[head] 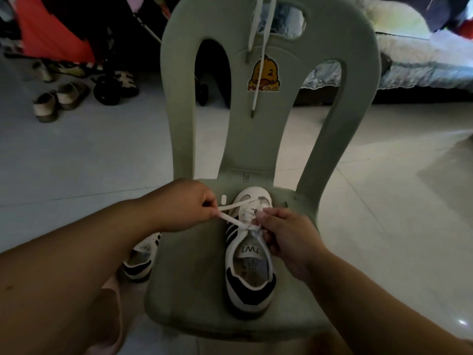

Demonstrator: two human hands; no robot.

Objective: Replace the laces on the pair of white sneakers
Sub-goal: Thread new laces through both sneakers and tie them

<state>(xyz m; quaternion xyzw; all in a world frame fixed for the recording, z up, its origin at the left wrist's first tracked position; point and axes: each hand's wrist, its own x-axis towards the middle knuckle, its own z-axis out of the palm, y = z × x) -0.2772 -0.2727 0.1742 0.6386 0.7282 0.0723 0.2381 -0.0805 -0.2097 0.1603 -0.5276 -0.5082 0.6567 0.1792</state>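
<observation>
**Chair** [266, 139]: pale green moulded plastic with a duck sticker on the backrest. It serves as the work surface and stands on a tiled floor.

**Sneaker on seat** [249, 252]: white, with dark side stripes and a dark heel patch. It sits upright in the middle of the seat, heel toward the person and toe toward the backrest. The lace appears crossed through the eyelet rows up to the tongue, so by the look of it this shoe is at the tightening or tying stage. No finished bow is visible.

**Second sneaker** [139, 262]: same pattern, on the floor just beside the chair's left edge, partly hidden behind the left forearm. Whether it carries a lace cannot be told. It probably remains to be done.

**Left hand** [194, 203]: over the seat's left rear, fingers curled and pinching two strands drawn out sideways from the shoe.

**Right hand** [289, 234]: touching the shoe's right side, fingertips pinched on the lace at the top eyelets, with a slack run trailing down past the tongue.

**Spare lace** [255, 98]: white and flat, draped over the top of the backrest with both ends hanging down the front. Whether it is a removed lace or a fresh one is unclear.

**Working lace** [231, 219]: white and flat, taut between the left hand and the shoe.
</observation>
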